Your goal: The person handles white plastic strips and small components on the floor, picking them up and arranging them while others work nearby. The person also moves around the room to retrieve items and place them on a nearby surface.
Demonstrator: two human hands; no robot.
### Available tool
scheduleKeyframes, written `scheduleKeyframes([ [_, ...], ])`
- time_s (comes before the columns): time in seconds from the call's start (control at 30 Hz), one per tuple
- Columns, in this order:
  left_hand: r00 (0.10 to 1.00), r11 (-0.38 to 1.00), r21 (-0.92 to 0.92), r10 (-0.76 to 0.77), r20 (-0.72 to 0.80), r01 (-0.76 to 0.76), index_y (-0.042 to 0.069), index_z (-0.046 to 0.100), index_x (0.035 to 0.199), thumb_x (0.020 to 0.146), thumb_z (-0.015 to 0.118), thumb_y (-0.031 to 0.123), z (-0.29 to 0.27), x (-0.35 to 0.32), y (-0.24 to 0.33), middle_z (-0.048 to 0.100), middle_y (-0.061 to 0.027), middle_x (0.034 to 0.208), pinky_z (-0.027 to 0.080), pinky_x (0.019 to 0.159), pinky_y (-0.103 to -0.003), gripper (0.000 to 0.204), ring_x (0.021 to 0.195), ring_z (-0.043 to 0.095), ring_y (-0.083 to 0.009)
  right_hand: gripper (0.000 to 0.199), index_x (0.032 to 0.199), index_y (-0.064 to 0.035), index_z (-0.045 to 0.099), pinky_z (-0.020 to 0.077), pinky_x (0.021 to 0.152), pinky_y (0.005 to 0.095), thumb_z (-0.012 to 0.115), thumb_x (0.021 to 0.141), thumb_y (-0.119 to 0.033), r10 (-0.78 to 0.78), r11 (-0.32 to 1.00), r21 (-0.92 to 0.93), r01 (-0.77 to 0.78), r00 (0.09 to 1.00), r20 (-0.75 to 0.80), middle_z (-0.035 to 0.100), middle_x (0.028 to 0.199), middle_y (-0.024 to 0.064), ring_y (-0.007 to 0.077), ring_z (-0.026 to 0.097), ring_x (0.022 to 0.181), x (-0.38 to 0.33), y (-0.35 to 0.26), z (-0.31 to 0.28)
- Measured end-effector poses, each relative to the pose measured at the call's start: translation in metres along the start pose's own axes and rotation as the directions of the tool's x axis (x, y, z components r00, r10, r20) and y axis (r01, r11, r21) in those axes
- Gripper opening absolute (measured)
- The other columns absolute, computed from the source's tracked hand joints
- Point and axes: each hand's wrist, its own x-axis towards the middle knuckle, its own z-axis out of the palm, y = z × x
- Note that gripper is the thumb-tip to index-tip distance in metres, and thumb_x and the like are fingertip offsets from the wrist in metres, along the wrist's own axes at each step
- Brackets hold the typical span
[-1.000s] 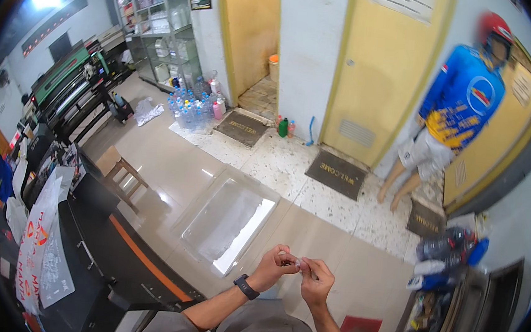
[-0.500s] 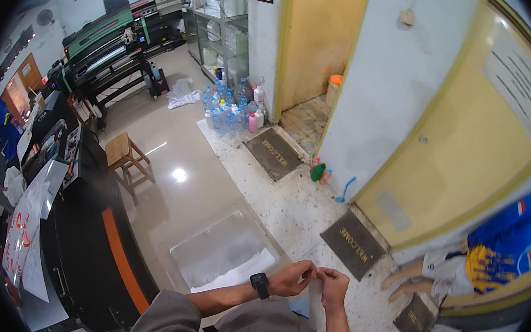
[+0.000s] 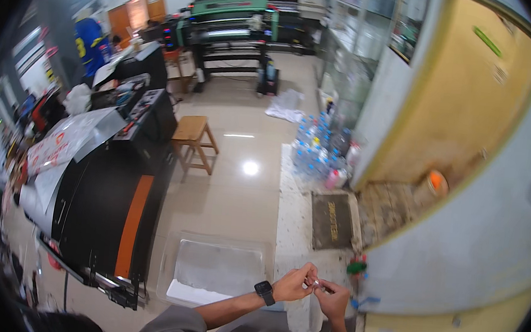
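Observation:
Both my hands meet in front of my body, fingertips almost touching. My left hand point(image 3: 293, 284), with a black watch point(image 3: 263, 292) on its wrist, is closed in a pinch at a small shiny bit too tiny to name. My right hand point(image 3: 332, 301) is also closed, thumb and fingers pinching at the same spot. A pale, translucent strip point(image 3: 316, 320) hangs below the right fingers; its upper end is hidden by them. Beyond my left forearm, a shallow clear plastic tray point(image 3: 220, 261) with a white sheet point(image 3: 196, 293) in it lies on the floor.
Left stands a black machine point(image 3: 97, 209) with an orange stripe. A wooden stool point(image 3: 191, 130) is ahead. Plastic bottles point(image 3: 316, 150) cluster by a doorway with a dark doormat point(image 3: 331, 221). A green bottle point(image 3: 356, 268) stands near the right wall. A large printer point(image 3: 232, 32) fills the back.
My view has swung left, bringing the black machine and printer further into the picture. My hands stay pinched together, with the pale strip still hanging from them.

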Motion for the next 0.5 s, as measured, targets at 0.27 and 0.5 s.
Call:
scheduleKeyframes([
  [0.27, 0.843, 0.979, -0.198, -0.149, -0.517, 0.051, 0.001, 0.045, 0.104, 0.088, 0.076, 0.011, -0.138, 0.177, -0.061, 0.073, -0.0115, 0.098, 0.060, 0.084, -0.031, 0.036, 0.093, 0.072, -0.0180, 0.023, 0.103, 0.0043, 0.075, 0.0453, 0.063, 0.0247, 0.075, 0.083, -0.009, 0.027, 0.991, 0.127, -0.028, 1.000, 0.006, 0.068, 0.074, 0.0041, 0.0065, 0.056, 0.068, 0.266, -0.004, 0.107],
  [0.5, 0.736, 0.996, -0.048, -0.085, -0.671, 0.071, 0.001, 0.048, 0.099, 0.089, 0.075, 0.012, -0.297, 0.328, -0.081, 0.074, -0.0138, 0.102, 0.060, 0.082, -0.031, 0.031, 0.096, 0.073, -0.0189, 0.012, 0.099, 0.0043, 0.070, 0.0500, 0.072, 0.0271, 0.069, 0.088, 0.000, -0.210, 0.934, 0.314, 0.171, 0.973, 0.093, 0.068, 0.097, 0.0082, 0.0128, 0.062, 0.083, 0.491, -0.048, 0.208],
])
